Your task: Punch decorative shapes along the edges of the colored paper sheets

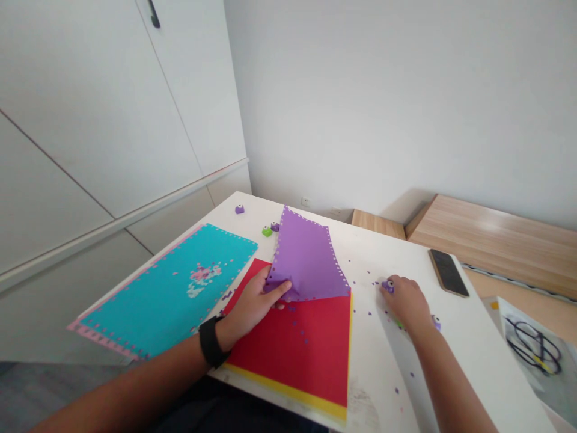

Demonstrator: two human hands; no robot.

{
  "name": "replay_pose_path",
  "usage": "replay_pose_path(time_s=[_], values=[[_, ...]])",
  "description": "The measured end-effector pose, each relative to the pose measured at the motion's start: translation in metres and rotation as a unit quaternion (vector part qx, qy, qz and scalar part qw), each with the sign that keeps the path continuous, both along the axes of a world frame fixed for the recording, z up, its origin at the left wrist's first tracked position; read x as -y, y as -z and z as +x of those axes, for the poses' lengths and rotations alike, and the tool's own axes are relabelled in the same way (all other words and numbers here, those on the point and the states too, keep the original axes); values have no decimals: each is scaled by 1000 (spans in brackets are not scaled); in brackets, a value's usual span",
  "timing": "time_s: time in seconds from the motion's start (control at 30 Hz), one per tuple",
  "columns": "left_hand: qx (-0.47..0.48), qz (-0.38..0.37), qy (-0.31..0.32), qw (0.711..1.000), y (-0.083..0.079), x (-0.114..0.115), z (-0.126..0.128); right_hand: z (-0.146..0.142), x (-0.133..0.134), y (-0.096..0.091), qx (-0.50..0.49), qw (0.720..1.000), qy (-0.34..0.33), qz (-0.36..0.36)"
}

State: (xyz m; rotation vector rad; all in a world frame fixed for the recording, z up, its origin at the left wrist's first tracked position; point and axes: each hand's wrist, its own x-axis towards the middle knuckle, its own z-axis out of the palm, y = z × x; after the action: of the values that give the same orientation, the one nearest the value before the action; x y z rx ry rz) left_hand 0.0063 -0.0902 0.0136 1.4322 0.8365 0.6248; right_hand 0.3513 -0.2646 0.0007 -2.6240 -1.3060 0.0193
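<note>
Left hand (253,299): grip pinched on purple sheet (309,252), thumb uppermost, probably steadying it. Right hand (409,302): grip closed about small purple punch (387,287), presumably for control.

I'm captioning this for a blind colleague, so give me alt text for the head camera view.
A left hand holds a purple sheet with hole-lined edges over a red sheet on a white table, while the right hand grasps a small purple gadget. Pink and white bits dot a blue sheet at left.
</note>
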Motion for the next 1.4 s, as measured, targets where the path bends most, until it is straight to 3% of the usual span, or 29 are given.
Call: replay_pose_path(time_s=[0.23,0.3,0.4,0.47,0.53,0.6,0.73,0.8,1.0,1.13,1.27,1.4], values=[[-6,-42,0,999,11,0,4,-35,-18,-6,-163,968,-40,188],[-11,-56,11,998,12,1,3,-52,-23,-10,-274,927,-48,250],[-15,-82,28,996,10,2,1,-80,-30,-20,-451,830,-48,325],[-10,-106,38,994,9,2,0,-98,-33,-26,-522,786,-53,326],[2,-125,41,991,9,2,0,-115,-32,-31,-578,762,-69,285],[18,-132,33,990,8,2,2,-133,-27,-33,-596,768,-85,217],[54,-137,6,989,6,5,7,-165,-13,-24,-457,868,-83,175],[66,-138,1,988,4,8,8,-175,-7,-15,-395,895,-62,197],[66,-102,-14,993,1,14,11,-189,-1,1,-443,850,42,282],[41,21,-33,998,-2,14,9,-198,-3,-1,-461,818,80,334],[-23,153,-57,986,0,17,3,-206,-6,-2,-460,808,88,357],[-62,217,-31,974,-3,22,-4,-213,-8,-2,-494,784,90,364]])
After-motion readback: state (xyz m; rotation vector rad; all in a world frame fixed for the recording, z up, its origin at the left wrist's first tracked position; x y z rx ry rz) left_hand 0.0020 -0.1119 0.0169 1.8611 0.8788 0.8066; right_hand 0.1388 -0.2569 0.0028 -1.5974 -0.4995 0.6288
